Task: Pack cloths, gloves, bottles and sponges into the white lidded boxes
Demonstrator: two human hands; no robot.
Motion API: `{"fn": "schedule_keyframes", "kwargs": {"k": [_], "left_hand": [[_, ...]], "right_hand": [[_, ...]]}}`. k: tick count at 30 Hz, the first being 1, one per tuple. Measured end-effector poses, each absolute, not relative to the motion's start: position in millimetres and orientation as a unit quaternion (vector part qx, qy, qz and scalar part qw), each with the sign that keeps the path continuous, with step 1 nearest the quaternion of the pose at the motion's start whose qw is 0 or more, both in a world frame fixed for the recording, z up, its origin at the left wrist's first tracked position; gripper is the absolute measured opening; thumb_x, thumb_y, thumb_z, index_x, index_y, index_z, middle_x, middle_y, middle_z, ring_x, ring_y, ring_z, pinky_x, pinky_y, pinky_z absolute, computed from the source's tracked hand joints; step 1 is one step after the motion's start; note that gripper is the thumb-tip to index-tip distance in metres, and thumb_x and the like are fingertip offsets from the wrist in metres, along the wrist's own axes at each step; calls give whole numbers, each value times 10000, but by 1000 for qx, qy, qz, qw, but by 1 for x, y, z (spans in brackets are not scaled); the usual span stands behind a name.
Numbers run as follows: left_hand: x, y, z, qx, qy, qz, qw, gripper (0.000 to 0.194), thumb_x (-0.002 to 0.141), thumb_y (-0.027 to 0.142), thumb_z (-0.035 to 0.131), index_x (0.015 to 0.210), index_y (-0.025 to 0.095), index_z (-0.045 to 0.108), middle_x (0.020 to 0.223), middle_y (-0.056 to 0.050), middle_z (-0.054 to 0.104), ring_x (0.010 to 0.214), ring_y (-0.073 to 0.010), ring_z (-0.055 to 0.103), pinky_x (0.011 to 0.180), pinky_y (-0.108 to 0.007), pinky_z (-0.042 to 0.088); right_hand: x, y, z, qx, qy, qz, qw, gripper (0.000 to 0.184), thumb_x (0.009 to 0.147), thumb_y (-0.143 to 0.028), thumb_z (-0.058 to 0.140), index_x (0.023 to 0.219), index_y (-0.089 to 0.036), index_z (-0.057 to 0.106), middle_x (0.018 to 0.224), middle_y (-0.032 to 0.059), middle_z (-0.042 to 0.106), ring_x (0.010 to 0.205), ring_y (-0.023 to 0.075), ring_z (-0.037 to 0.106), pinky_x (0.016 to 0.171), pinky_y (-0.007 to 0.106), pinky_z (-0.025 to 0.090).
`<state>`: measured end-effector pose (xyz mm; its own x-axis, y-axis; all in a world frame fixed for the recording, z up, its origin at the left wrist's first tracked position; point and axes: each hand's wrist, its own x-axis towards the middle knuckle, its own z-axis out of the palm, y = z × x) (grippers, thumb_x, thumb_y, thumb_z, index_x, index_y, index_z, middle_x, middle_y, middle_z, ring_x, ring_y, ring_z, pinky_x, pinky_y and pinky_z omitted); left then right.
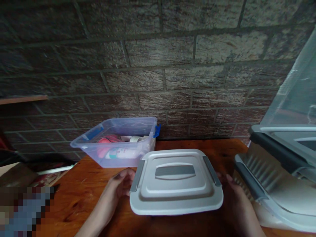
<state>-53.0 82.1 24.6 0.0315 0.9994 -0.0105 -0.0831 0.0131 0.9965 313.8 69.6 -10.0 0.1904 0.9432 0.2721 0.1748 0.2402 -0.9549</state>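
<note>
A storage box with a pale grey lid [175, 194] is in front of me, its dark grey side latches folded down. My left hand [123, 182] is curled against the box's left side, its fingertips partly hidden behind the latch. On the opposite side, my right hand [230, 186] grips the box's right edge, with most of its fingers out of sight. The lid hides the body of the box, and I cannot tell whether its base touches the wooden table [81, 194].
Behind the box, on the left, an uncovered clear plastic bin [116, 123] with blue latches holds a pink item and a white bottle [127, 153]. Stacked lidded boxes [278, 158] stand close on the right. A brick wall [158, 79] backs the table.
</note>
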Motion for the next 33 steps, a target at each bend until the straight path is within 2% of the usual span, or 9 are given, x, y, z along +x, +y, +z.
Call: {"fn": "schedule_keyframes", "kwargs": {"k": [3,6,8,14,19,23,26,29,33], "left_hand": [[-47,88,42,499,535,463,500,375,878,555,639,1017,207,625,777,0,640,628,-163,624,554,-240,490],[-33,92,55,511,562,447,472,625,806,550,733,1304,243,516,859,-10,686,653,-185,663,550,-246,499],[-26,93,60,535,548,438,471,667,800,542,740,1341,233,504,886,-30,711,726,-215,692,606,-269,522],[-23,99,52,572,533,444,438,523,846,491,704,1285,221,618,1129,-43,739,1032,-261,675,854,-304,525],[-32,104,39,568,562,443,406,516,884,514,664,1336,266,636,1324,-35,690,1264,-304,588,1098,-387,417],[-36,108,40,589,550,423,414,528,893,518,648,1361,274,630,1386,-45,659,1346,-332,533,1167,-462,360],[-37,109,41,597,547,424,406,556,880,528,658,1364,257,633,1426,-64,635,1405,-348,478,1210,-497,293],[-39,110,39,582,558,418,419,604,886,543,643,1409,242,595,1489,-77,582,1436,-344,446,1230,-515,243],[-40,110,31,545,581,431,424,627,857,563,672,1394,245,612,1495,-70,578,1454,-340,423,1233,-495,240]], "right_hand": [[306,75,3,-493,-476,434,584,480,995,-546,425,1279,-249,675,1255,114,735,1230,352,654,938,484,587],[302,83,12,-496,-482,417,590,519,927,-540,610,1376,-280,597,1470,79,603,1387,325,525,1091,466,493],[303,90,17,-486,-510,414,577,572,886,-503,692,1396,-268,585,1497,88,577,1400,324,510,1139,466,445],[307,102,24,-468,-554,443,526,570,899,-445,685,1407,-202,595,1362,120,681,1232,327,652,1045,450,526],[306,101,25,-490,-562,418,519,526,908,-452,650,1362,-187,651,1265,110,733,1126,317,702,953,404,572],[308,99,25,-534,-567,353,519,511,857,-459,679,1308,-221,705,979,76,805,1010,339,739,853,413,607],[310,97,22,-561,-552,325,524,476,829,-462,697,1258,-258,737,799,47,795,908,338,758,763,390,619],[311,96,17,-566,-548,336,516,463,861,-484,660,1261,-264,734,815,49,794,893,334,760,743,389,619],[311,94,12,-557,-540,368,513,509,904,-537,610,1331,-270,687,984,60,800,922,330,753,738,395,612]]}}
